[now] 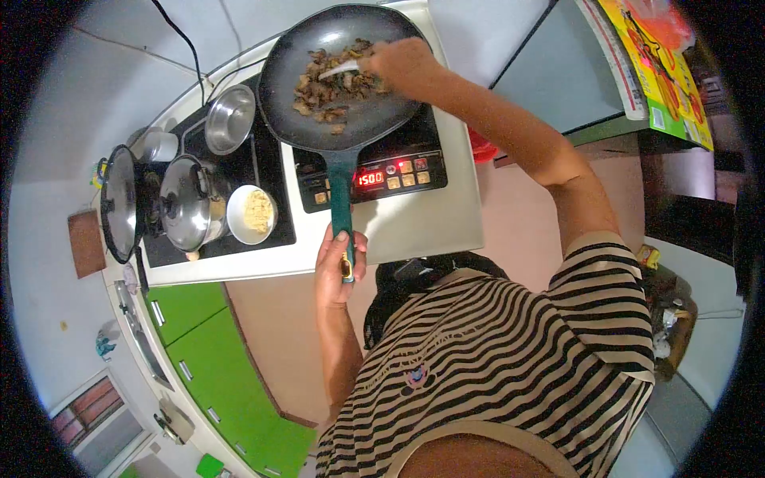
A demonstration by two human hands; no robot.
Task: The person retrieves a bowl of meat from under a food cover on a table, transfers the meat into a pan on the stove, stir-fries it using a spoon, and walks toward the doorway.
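Note:
My left hand (341, 263) is wrapped round the green handle (341, 187) of a dark frying pan (275, 88). The pan sits on an induction cooker (414, 175) whose red display reads 1500. Over the pan's right side, my right hand (398, 68) is closed on a white utensil (341, 70), slightly blurred; its tip lies among browned chopped pieces of food (319, 99) that look like meat. Its handle is hidden in my fingers, so I cannot tell whether it is a spoon or a spatula.
Left of the pan stand a steel bowl (231, 119), a lidded steel pot (185, 203), and a white bowl (236, 213) of pale yellow chopped food. A glass lid (119, 203) leans upright at the far left. Green cabinets (219, 358) run below the counter.

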